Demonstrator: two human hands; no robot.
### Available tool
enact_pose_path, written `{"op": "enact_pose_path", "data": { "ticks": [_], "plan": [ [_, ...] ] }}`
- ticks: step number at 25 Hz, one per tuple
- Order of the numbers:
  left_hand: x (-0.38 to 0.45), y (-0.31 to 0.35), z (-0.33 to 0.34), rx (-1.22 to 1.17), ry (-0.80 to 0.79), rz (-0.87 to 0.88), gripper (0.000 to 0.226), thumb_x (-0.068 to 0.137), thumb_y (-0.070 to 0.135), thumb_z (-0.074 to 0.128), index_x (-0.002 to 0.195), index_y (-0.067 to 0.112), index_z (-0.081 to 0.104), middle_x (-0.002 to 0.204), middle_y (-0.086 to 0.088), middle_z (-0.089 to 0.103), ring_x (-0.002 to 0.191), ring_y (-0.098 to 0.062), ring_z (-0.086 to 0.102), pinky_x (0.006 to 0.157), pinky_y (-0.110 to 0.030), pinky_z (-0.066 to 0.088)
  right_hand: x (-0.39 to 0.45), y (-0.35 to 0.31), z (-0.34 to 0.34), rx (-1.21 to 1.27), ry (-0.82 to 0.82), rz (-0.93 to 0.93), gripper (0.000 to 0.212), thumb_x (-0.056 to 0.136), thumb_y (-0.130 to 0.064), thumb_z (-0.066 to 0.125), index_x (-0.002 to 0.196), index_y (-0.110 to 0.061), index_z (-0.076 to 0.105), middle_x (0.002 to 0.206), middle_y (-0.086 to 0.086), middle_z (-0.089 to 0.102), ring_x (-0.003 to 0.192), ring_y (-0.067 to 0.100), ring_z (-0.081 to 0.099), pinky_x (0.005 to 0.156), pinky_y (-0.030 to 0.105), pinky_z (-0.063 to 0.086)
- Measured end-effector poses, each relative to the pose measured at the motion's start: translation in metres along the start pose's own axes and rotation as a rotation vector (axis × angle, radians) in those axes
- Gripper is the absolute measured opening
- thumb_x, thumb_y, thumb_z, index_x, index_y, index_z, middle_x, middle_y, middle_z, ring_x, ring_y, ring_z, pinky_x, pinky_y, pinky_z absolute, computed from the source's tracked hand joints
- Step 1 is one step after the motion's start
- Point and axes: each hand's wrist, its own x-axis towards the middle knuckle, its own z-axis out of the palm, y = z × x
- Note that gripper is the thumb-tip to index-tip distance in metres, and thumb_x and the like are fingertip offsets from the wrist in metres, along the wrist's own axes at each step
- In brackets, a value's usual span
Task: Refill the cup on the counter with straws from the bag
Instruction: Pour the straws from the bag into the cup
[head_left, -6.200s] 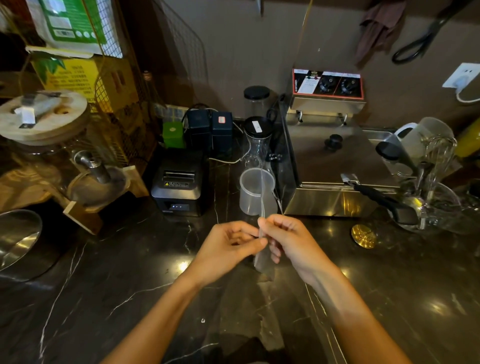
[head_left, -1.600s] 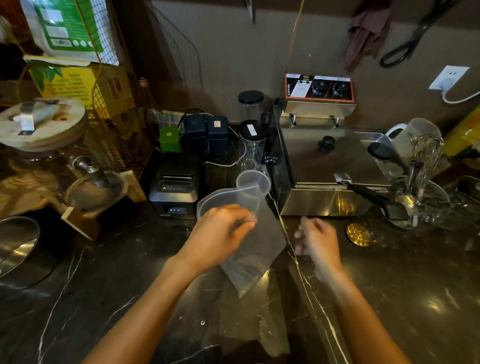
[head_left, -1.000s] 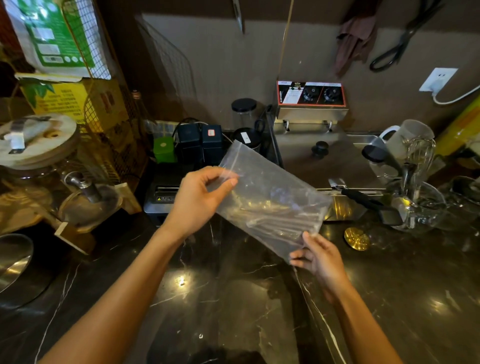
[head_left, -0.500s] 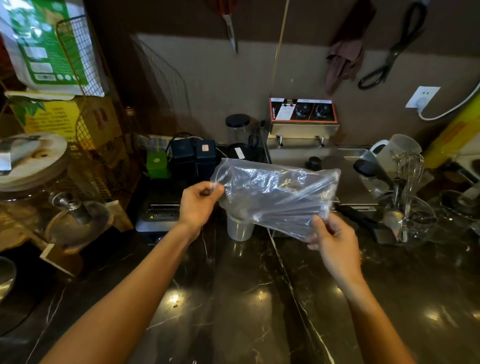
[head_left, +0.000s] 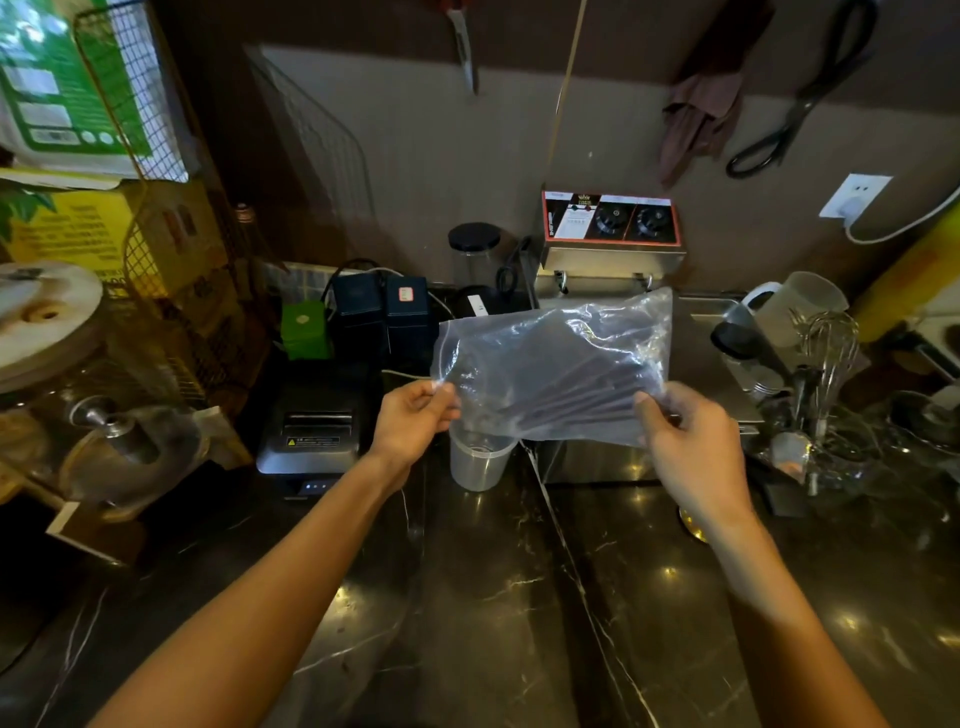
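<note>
- As the bag has risen and levelled since a moment ago, both hands pinch it: left hand the mouth, right hand the base.
- Dark straws remain inside; the cup, mid-worktop below the mouth, awaits tipping.

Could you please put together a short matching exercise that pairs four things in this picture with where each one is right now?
Things:
1. bag
2. cup
3. scissors
4. receipt printer

Places:
A. hanging on the wall, upper right
B. standing on the counter just below the bag
C. on the counter to the left of the cup
D. held up in the air, with the left hand at one end and the right hand at the other

Pairs: 1-D, 2-B, 3-A, 4-C
</note>
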Motion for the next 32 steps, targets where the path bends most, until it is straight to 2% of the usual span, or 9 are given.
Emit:
{"op": "enact_pose_path", "data": {
  "ticks": [3, 6, 10, 14, 17, 22, 24, 27, 32],
  "plan": [
    [0.000, -0.005, 0.004, -0.018, -0.017, -0.003, 0.025, 0.104, 0.019, 0.058, 0.118, 0.001, 0.069, 0.110, -0.014, 0.074, 0.096, -0.016, 0.072, 0.088, -0.028, 0.059, 0.004, -0.010, -0.008, -0.027, -0.011, -0.039, 0.022, 0.102, -0.030, 0.061, 0.083, -0.022, 0.067, 0.076, 0.002, 0.069, 0.072, 0.022, 0.071, 0.063, 0.047, 0.063],
    [-0.001, -0.016, 0.005, -0.032, -0.001, -0.013, 0.026, 0.104, 0.022, 0.058, 0.118, 0.003, 0.069, 0.111, -0.013, 0.075, 0.100, -0.021, 0.074, 0.087, -0.029, 0.060, 0.012, -0.022, -0.014, -0.018, -0.062, -0.070, 0.012, 0.102, -0.027, 0.063, 0.093, -0.023, 0.070, 0.084, -0.001, 0.070, 0.074, 0.014, 0.071, 0.049, 0.026, 0.058],
    [-0.003, -0.029, 0.004, -0.054, 0.032, -0.041, 0.028, 0.105, 0.023, 0.057, 0.117, 0.002, 0.068, 0.109, -0.015, 0.076, 0.100, -0.026, 0.076, 0.084, -0.028, 0.062, 0.024, -0.039, -0.018, -0.025, -0.115, -0.098, 0.012, 0.104, -0.029, 0.060, 0.105, -0.025, 0.071, 0.083, -0.002, 0.075, 0.062, 0.001, 0.071, 0.049, 0.014, 0.053],
    [-0.003, -0.029, 0.006, -0.108, 0.028, -0.063, 0.030, 0.105, 0.024, 0.057, 0.117, 0.000, 0.068, 0.108, -0.014, 0.076, 0.096, -0.021, 0.077, 0.089, -0.034, 0.062, 0.036, -0.057, -0.018, 0.013, -0.116, -0.062, 0.022, 0.107, -0.025, 0.055, 0.117, -0.018, 0.073, 0.086, 0.005, 0.076, 0.070, 0.010, 0.072, 0.045, 0.010, 0.049],
    [-0.003, -0.030, 0.007, -0.101, 0.013, -0.078, 0.030, 0.105, 0.025, 0.056, 0.116, 0.001, 0.069, 0.108, -0.014, 0.077, 0.098, -0.021, 0.078, 0.084, -0.028, 0.063, 0.041, -0.066, -0.016, -0.005, -0.118, -0.058, 0.028, 0.107, -0.026, 0.055, 0.126, -0.015, 0.072, 0.087, 0.007, 0.076, 0.071, 0.013, 0.071, 0.042, 0.008, 0.045],
    [-0.004, -0.031, 0.009, -0.118, 0.011, -0.076, 0.031, 0.105, 0.026, 0.055, 0.117, 0.000, 0.069, 0.109, -0.014, 0.077, 0.101, -0.023, 0.077, 0.089, -0.032, 0.062, 0.043, -0.072, -0.014, -0.002, -0.095, -0.107, 0.023, 0.106, -0.029, 0.055, 0.121, -0.025, 0.072, 0.086, 0.001, 0.076, 0.077, 0.018, 0.076, 0.051, 0.016, 0.056],
    [-0.006, -0.033, 0.009, -0.126, 0.010, -0.068, 0.031, 0.105, 0.026, 0.055, 0.117, 0.001, 0.069, 0.109, -0.014, 0.077, 0.101, -0.023, 0.077, 0.088, -0.032, 0.063, 0.043, -0.074, -0.013, -0.002, -0.075, -0.139, 0.022, 0.106, -0.030, 0.056, 0.119, -0.029, 0.073, 0.088, -0.003, 0.076, 0.080, 0.015, 0.075, 0.064, 0.033, 0.065],
    [-0.007, -0.034, 0.008, -0.150, 0.019, -0.074, 0.031, 0.105, 0.026, 0.055, 0.116, 0.001, 0.069, 0.109, -0.015, 0.077, 0.101, -0.024, 0.077, 0.089, -0.033, 0.063, 0.042, -0.078, -0.014, -0.032, -0.061, -0.185, 0.023, 0.104, -0.030, 0.057, 0.117, -0.027, 0.076, 0.084, -0.008, 0.075, 0.079, 0.012, 0.075, 0.075, 0.050, 0.065],
    [-0.008, -0.040, 0.007, -0.177, 0.058, -0.072, 0.033, 0.105, 0.027, 0.055, 0.114, -0.002, 0.068, 0.108, -0.018, 0.076, 0.098, -0.024, 0.078, 0.092, -0.035, 0.063, 0.042, -0.092, -0.013, -0.086, -0.086, -0.297, 0.020, 0.103, -0.028, 0.061, 0.090, -0.035, 0.075, 0.077, -0.002, 0.074, 0.070, 0.011, 0.070, 0.074, 0.050, 0.062]
  ]
}}
